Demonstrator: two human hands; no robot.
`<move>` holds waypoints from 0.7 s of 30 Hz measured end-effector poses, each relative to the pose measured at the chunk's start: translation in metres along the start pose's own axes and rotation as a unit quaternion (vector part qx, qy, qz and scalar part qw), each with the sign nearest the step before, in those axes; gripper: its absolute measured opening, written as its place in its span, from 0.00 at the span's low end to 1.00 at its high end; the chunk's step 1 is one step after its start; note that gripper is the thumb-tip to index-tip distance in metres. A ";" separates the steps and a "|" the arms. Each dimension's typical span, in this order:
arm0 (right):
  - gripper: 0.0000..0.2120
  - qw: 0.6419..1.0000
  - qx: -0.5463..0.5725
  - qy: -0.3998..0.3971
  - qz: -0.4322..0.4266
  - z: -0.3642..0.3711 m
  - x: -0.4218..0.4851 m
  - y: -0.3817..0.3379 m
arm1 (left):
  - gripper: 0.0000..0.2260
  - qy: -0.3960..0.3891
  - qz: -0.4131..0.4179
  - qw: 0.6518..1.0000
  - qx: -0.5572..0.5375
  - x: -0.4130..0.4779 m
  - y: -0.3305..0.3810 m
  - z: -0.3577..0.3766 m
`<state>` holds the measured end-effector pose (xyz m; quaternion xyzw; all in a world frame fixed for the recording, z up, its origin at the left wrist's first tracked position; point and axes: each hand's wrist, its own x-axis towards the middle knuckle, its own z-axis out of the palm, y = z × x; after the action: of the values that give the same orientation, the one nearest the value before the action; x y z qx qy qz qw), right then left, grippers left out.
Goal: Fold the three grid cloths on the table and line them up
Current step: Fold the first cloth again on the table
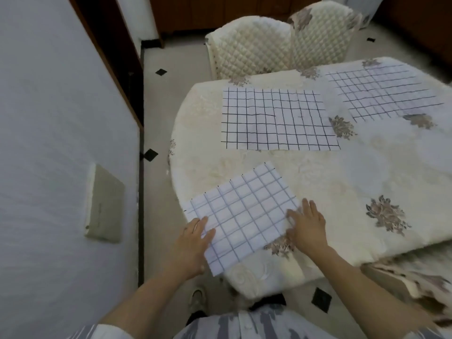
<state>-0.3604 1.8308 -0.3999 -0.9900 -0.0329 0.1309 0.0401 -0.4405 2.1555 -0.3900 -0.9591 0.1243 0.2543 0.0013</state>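
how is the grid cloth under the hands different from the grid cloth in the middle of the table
The near cloth sits turned at an angle, overhanging the table edge; the middle cloth lies flat, fully on it. The near cloth has the left hand and right hand on it; the middle cloth is untouched. Both are white with dark grids.

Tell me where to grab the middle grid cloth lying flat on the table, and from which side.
Take the white black-lined grid cloth in the middle by its two near corners, coming from the near edge. It lies flat and unfolded on the cream floral tablecloth, and that edge faces the person. Pinching those corners looks best for carrying them over to the far edge for a half fold.
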 end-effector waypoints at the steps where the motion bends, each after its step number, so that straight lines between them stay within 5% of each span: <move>1: 0.22 1.000 0.011 0.001 0.004 0.005 -0.011 -0.014 | 0.49 0.006 0.016 1.000 -0.005 0.000 -0.004 0.004; 11: 0.31 0.997 0.041 -0.038 0.052 0.046 -0.114 -0.127 | 0.36 0.072 0.126 0.988 0.051 -0.010 -0.015 0.012; 21: 0.35 0.992 0.069 -0.048 0.089 0.049 -0.138 -0.139 | 0.15 0.165 0.225 0.960 -0.004 -0.005 -0.012 0.023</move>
<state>-0.5138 1.9624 -0.3999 -0.9763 0.0630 0.1837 0.0952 -0.4535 2.1698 -0.4083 -0.9348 0.3349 0.0865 -0.0803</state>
